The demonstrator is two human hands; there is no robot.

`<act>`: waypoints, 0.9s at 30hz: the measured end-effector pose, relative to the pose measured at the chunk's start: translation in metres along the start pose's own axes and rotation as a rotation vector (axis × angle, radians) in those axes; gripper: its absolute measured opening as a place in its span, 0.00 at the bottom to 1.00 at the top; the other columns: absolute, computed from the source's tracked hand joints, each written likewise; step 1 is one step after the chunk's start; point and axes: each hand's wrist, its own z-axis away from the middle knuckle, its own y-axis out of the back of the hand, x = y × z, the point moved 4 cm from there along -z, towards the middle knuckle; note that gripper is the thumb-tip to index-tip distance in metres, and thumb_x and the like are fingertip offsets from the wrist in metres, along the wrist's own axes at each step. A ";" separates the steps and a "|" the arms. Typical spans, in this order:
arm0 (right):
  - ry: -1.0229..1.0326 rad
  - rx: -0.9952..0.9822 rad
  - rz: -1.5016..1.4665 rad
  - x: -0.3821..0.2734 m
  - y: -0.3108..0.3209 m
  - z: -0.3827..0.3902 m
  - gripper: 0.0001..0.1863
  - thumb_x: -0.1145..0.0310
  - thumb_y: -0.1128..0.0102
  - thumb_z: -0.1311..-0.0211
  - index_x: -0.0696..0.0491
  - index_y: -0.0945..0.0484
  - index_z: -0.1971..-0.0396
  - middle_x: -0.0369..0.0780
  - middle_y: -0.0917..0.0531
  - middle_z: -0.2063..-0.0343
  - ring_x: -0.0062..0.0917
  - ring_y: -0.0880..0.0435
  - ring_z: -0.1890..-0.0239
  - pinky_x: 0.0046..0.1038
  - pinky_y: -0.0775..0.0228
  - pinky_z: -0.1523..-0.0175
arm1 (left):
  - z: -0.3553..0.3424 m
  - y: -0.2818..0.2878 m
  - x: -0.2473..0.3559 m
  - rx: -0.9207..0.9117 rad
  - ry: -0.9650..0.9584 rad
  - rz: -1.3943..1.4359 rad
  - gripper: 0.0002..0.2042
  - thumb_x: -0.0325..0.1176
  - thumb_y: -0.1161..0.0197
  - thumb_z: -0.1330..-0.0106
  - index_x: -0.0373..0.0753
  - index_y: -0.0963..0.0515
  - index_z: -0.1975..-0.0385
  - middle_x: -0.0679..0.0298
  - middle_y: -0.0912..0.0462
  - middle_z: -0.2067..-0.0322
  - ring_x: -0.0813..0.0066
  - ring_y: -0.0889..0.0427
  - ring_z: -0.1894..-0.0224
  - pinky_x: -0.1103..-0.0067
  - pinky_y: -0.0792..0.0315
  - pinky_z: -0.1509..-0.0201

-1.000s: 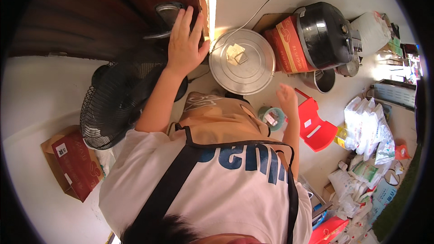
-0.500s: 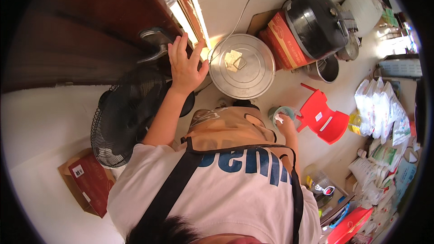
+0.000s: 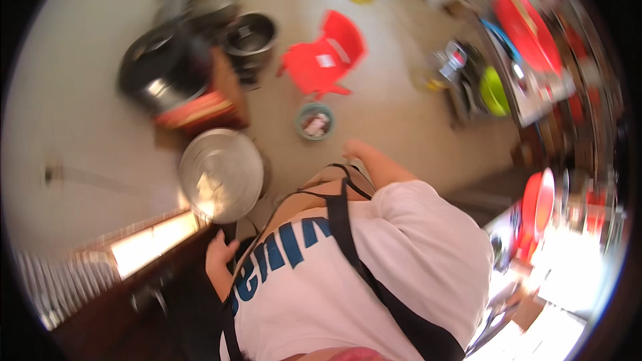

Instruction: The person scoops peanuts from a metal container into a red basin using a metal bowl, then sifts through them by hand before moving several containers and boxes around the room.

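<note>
My left hand (image 3: 219, 254) hangs low beside my body, thumb apart from the fingers, with nothing in it. It is close to a round metal lid (image 3: 224, 160) with a pale patch on top, and to the dark door (image 3: 180, 297). On the other side, my right hand (image 3: 356, 151) is smeared by motion and its fingers do not show clearly. It is nearest to a small green-grey bin (image 3: 327, 135), apart from its rim. Crumpled white and reddish scraps (image 3: 315, 124) lie inside the bin.
A red child's chair (image 3: 328, 57) stands just beyond the bin. At the left are a black cooker (image 3: 157, 60), a red box (image 3: 200, 110) and a metal pot (image 3: 251, 33). A cluttered shelf with a red basin (image 3: 525, 23) and a green bowl (image 3: 495, 91) stands at the right.
My view has swung round to the right. My right hand has left the bin, and the white tissue no longer shows in it. My left hand has dropped from beside the door handle.
</note>
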 end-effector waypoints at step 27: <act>-0.490 0.503 -0.812 0.391 0.037 0.213 0.16 0.59 0.53 0.48 0.53 0.20 0.70 0.49 0.18 0.69 0.48 0.20 0.66 0.41 0.28 0.62 | -0.399 -0.142 0.521 -0.656 -0.396 -0.863 0.21 0.43 0.42 0.39 0.38 0.26 0.49 0.52 0.21 0.54 0.58 0.23 0.51 0.67 0.29 0.48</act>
